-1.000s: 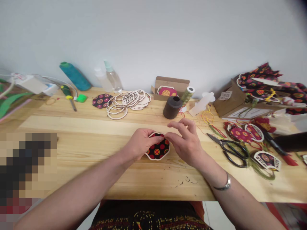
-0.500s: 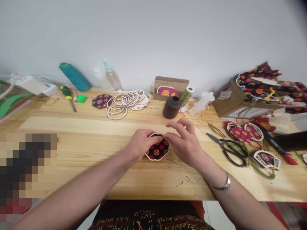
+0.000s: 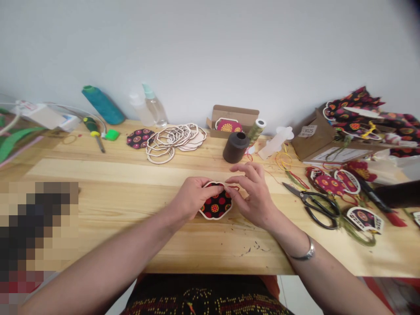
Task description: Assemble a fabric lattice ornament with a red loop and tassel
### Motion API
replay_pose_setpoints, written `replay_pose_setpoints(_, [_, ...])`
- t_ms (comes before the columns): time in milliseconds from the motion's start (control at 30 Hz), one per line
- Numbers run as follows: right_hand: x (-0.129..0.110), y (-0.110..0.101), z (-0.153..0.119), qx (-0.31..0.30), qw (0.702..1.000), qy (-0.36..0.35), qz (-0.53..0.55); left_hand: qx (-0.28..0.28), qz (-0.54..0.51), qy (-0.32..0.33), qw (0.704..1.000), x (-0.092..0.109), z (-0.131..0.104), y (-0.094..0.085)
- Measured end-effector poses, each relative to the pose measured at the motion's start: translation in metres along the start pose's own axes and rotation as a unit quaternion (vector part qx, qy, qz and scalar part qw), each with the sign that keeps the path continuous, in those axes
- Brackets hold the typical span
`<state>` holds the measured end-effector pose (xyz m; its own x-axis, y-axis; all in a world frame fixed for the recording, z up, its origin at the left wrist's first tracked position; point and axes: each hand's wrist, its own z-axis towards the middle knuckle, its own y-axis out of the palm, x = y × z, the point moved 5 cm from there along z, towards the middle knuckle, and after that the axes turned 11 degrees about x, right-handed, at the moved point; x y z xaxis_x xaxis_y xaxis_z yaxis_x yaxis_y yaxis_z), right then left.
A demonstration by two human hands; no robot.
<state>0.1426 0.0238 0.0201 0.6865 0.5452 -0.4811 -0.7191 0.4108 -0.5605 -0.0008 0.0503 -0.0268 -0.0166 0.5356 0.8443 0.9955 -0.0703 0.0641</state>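
My left hand (image 3: 192, 197) grips a scalloped ornament (image 3: 215, 209) by its upper left edge, the thumb lying across its face. The ornament has a pale wooden rim around black fabric with red and orange flower motifs. At its upper right edge is my right hand (image 3: 254, 192), thumb tip close to the rim and touching or nearly so. Its index finger stands apart from the thumb and the other fingers are loosely curled. A short red cord (image 3: 234, 187) shows between that thumb and index finger. Where the cord joins the ornament is hidden by the fingertips.
Behind the hands are pale cut-out frames (image 3: 177, 139), a black spool (image 3: 235, 147) and a small cardboard box (image 3: 236, 114). Black-handled scissors (image 3: 320, 205) and finished ornaments (image 3: 364, 218) lie to the right, before a larger box (image 3: 311, 133). A screwdriver (image 3: 93, 132) lies back left.
My right index finger has lifted away from the thumb, opening a gap. The red cord now shows between them. My left hand and the ornament have hardly moved.
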Motion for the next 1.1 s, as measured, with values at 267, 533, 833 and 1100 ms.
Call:
replay_pose_setpoints(267, [0.0029, 0.0013, 0.0014, -0.016, 1.000, 0.011, 0.009, -0.017, 0.010, 0.011, 1.000, 0.0029, -0.0027, 0.0005])
replay_pose_setpoints(533, [0.0049, 0.0011, 0.0006, -0.026, 0.999, 0.015, 0.012, -0.026, 0.004, 0.007, 1.000, 0.0057, -0.0057, 0.0029])
replay_pose_setpoints(833, [0.0059, 0.0001, 0.0022, -0.032, 0.997, 0.062, 0.024, 0.002, 0.002, 0.002, 1.000, 0.0027, -0.0041, 0.0011])
replay_pose_setpoints(1100, [0.0049, 0.0032, -0.0007, -0.019, 0.997, 0.073, 0.031, 0.009, 0.014, -0.004, 1.000, 0.0016, -0.0038, 0.0008])
